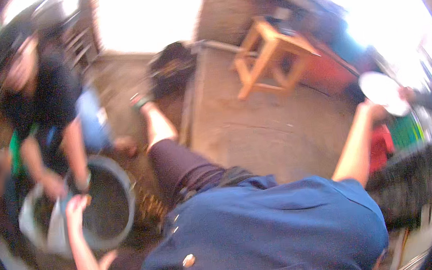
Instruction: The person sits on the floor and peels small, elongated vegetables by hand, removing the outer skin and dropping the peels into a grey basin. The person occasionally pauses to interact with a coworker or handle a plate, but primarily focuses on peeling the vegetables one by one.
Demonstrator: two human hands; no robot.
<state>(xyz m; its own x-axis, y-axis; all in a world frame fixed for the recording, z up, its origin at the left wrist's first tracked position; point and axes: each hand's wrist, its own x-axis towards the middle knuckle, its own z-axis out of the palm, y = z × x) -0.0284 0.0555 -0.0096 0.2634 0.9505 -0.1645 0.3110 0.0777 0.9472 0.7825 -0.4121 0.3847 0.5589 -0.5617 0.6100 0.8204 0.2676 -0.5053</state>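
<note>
At the left, my left hand [76, 205] is beside a pale sack [57, 228] and the rim of a round grey tub [131, 205]. Its fingers are bent, with a small orange-brown spot at their tips; blur hides whether they grip anything. A co-worker's hands [55, 185] are close to it, over the sack and tub. My right hand [373, 111] reaches out to the right and holds the near edge of a round white plate [381, 91]. Another person's hand [406, 94] is at the plate's far edge.
A wooden stool [271, 57] stands on the brown floor ahead. Near it are a dark bundle [172, 69] and a red surface [320, 66]. A co-worker in black [46, 92] leans over the tub. At the right are a green item [407, 132] and a large dark container [408, 183].
</note>
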